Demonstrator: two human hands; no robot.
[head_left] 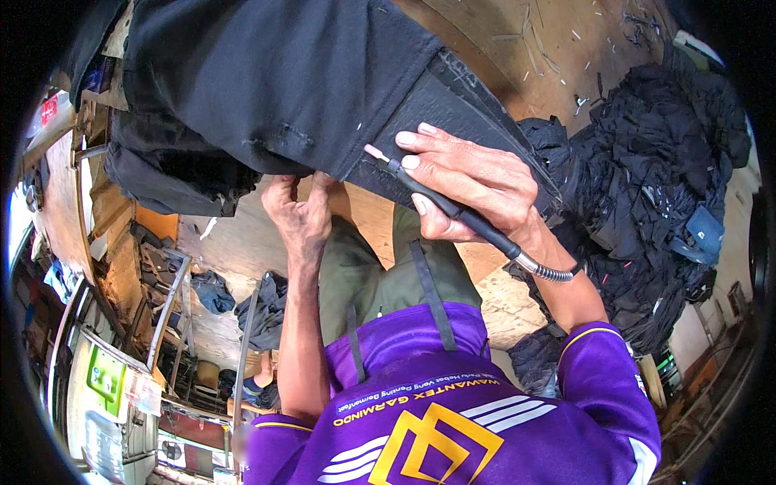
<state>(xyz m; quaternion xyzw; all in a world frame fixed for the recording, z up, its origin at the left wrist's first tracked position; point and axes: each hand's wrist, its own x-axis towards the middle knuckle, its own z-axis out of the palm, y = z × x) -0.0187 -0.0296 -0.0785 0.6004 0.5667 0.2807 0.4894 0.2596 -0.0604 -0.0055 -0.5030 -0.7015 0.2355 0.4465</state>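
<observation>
A black denim trouser leg is drawn over a dark flat board, whose bare end sticks out past the hem. Worn, frayed patches mark the cloth near its close edge. My left hand is closed on that edge, its fingertips partly hidden beneath the denim. In my right hand is a slim black rotary grinding tool with a coiled cable guard. Its small pink tip points left, close to the hem; whether it touches the cloth I cannot tell.
A big heap of black garments lies at the right. More dark cloth hangs at the left beneath the trouser leg. Metal frames and a green-and-white panel stand lower left. Scraps litter the brown floor beyond the board.
</observation>
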